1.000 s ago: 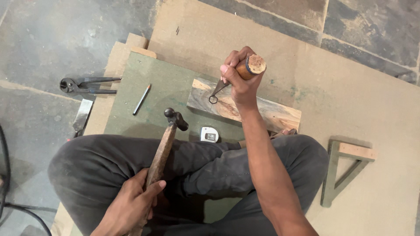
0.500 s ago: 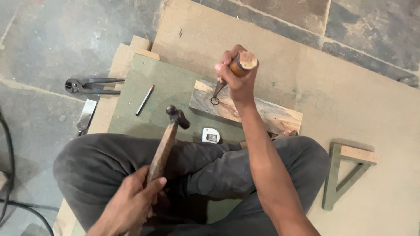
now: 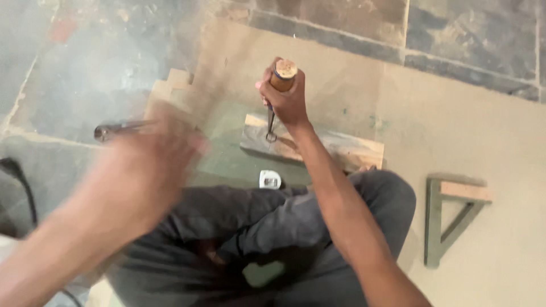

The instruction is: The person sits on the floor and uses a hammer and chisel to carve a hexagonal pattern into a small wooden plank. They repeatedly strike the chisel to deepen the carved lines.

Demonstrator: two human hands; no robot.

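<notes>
My right hand (image 3: 287, 99) grips a chisel (image 3: 282, 74) with a round wooden handle. It stands upright, and its metal tip rests on a worn wooden block (image 3: 341, 150) in front of my crossed legs. My left hand (image 3: 142, 170) is raised close to the camera and smeared by motion blur. It held a wooden-handled hammer a moment ago, but the hammer cannot be made out in the blur. The block lies on a green board (image 3: 227, 162).
A small tape measure (image 3: 270, 179) sits by my knee below the block. Pincers (image 3: 119, 129) lie on the stone floor at left. A triangular wooden bracket (image 3: 449, 216) lies at right on a tan fibreboard sheet (image 3: 455, 113). A black cable (image 3: 17, 182) runs along the left edge.
My left hand has swung up from my lap toward the camera with the hammer. My right hand has tilted the chisel more upright on the block.
</notes>
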